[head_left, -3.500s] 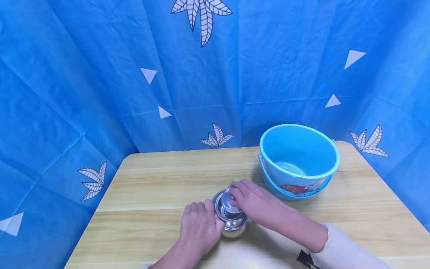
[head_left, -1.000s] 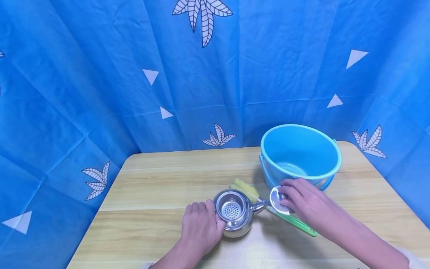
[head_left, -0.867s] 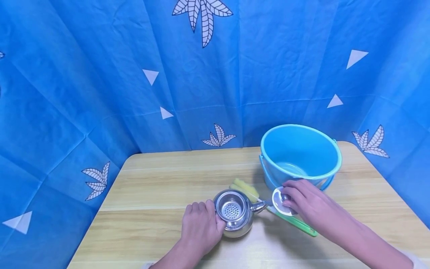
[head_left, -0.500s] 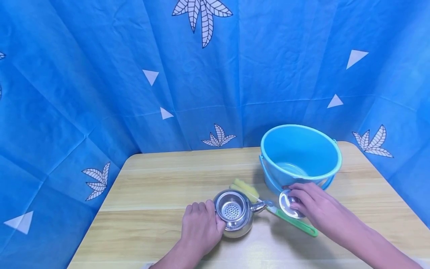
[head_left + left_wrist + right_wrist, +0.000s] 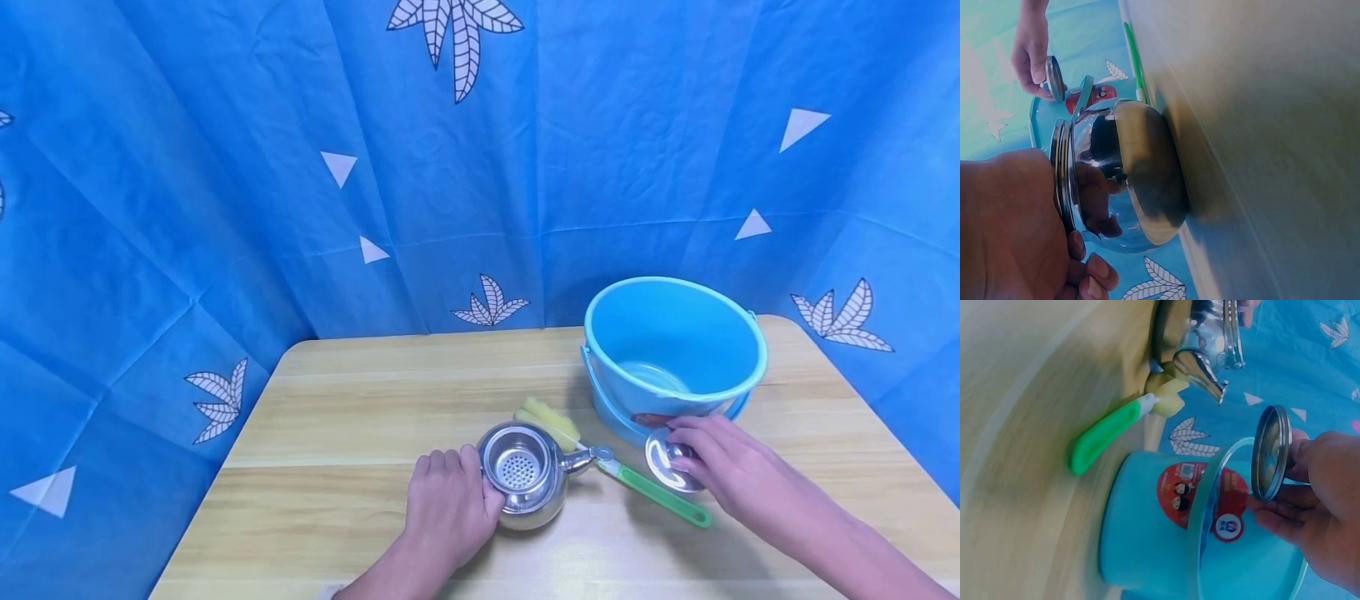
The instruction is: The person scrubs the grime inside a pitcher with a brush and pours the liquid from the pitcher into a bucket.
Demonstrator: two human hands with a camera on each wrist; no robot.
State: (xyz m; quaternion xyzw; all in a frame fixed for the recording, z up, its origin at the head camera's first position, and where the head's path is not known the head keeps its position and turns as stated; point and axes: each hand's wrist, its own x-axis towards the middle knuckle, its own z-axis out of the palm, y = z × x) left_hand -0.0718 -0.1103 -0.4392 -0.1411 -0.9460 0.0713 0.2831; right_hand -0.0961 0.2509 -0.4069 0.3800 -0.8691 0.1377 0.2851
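A round stainless steel teapot (image 5: pixel 536 500) stands on the table, its spout to the right and its top uncovered, showing a perforated strainer (image 5: pixel 517 469) inside. My left hand (image 5: pixel 450 504) grips the teapot's handle side, which the fingers mostly hide. Off to the right, my right hand (image 5: pixel 731 458) pinches the teapot lid (image 5: pixel 663 458) by its knob and holds it tilted above the table. In the right wrist view the lid (image 5: pixel 1270 453) shows its metal rim edge-on. A sponge brush with a green handle (image 5: pixel 660 497) and yellow head (image 5: pixel 551 421) lies behind the spout.
A light blue bucket (image 5: pixel 611 379) with its carrying handle hanging down stands at the back right, just behind the lid. Blue printed cloth (image 5: pixel 450 167) hangs around the back and sides of the wooden table (image 5: pixel 315 467).
The lid has been lifted off the teapot, exposing the strainer. My right hand has carried it right, past the spout, and slightly toward me. My left hand stays at the teapot.
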